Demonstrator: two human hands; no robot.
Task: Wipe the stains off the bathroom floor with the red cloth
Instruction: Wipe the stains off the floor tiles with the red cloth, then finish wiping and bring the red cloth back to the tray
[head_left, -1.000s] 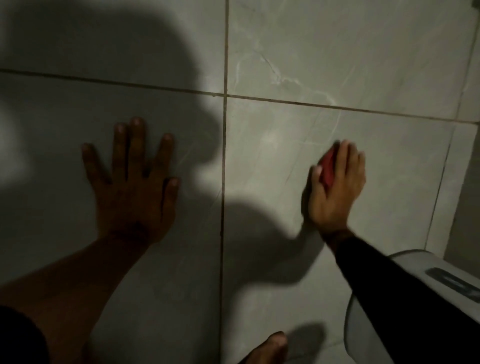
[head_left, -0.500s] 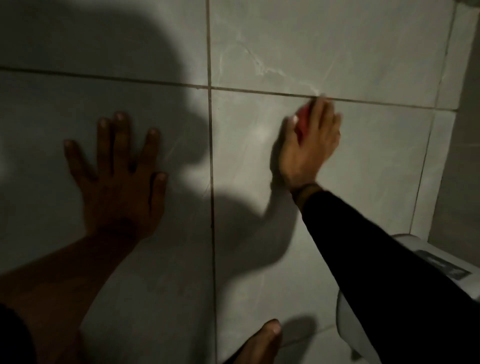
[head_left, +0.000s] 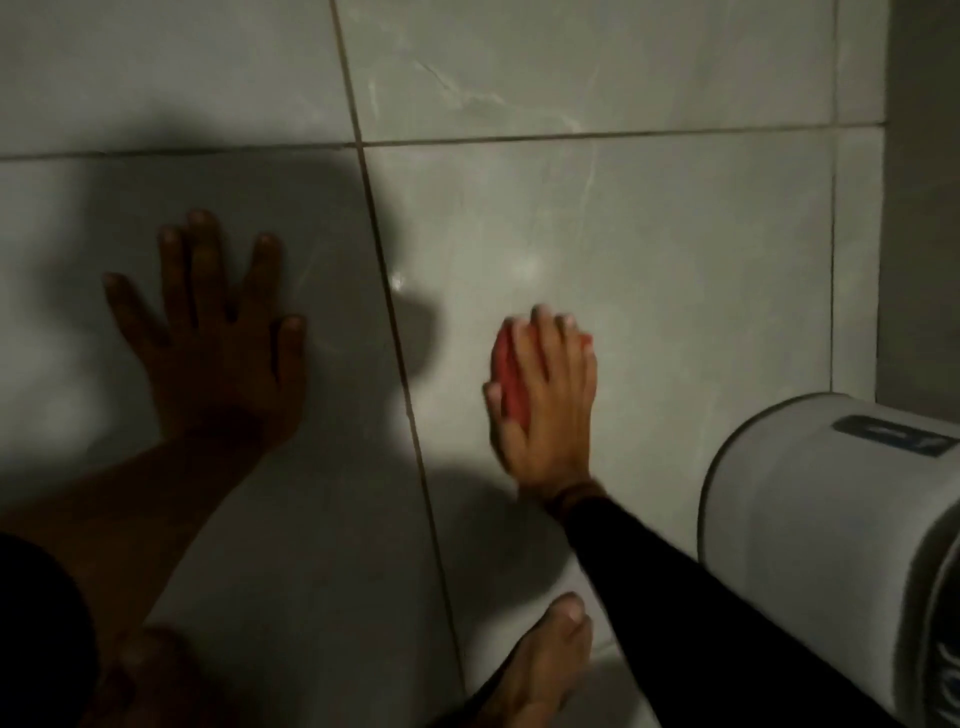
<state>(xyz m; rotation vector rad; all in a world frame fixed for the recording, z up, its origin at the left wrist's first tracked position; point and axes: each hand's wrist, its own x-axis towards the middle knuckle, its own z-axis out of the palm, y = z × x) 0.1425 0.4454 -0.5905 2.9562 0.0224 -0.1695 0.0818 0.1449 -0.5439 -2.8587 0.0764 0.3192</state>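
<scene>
The red cloth (head_left: 508, 379) is bunched small and lies pressed flat against the grey marbled floor tile (head_left: 675, 249) under my right hand (head_left: 550, 400). Only its left edge shows beside my fingers and thumb. My right arm wears a black sleeve. My left hand (head_left: 218, 343) rests flat on the neighbouring tile in shadow, fingers spread, holding nothing. No stain stands out on the dim, glossy tiles.
A white round container (head_left: 831, 545) with a dark label lies at the right edge, close to my right forearm. A grey wall (head_left: 919, 208) rises at the far right. My bare foot (head_left: 540, 670) is at the bottom centre. Dark grout lines cross the floor.
My right hand slid the red cloth up to the grout line, then back towards me across the tile. The view shifted, so the white container looms larger. My left hand stayed planted.
</scene>
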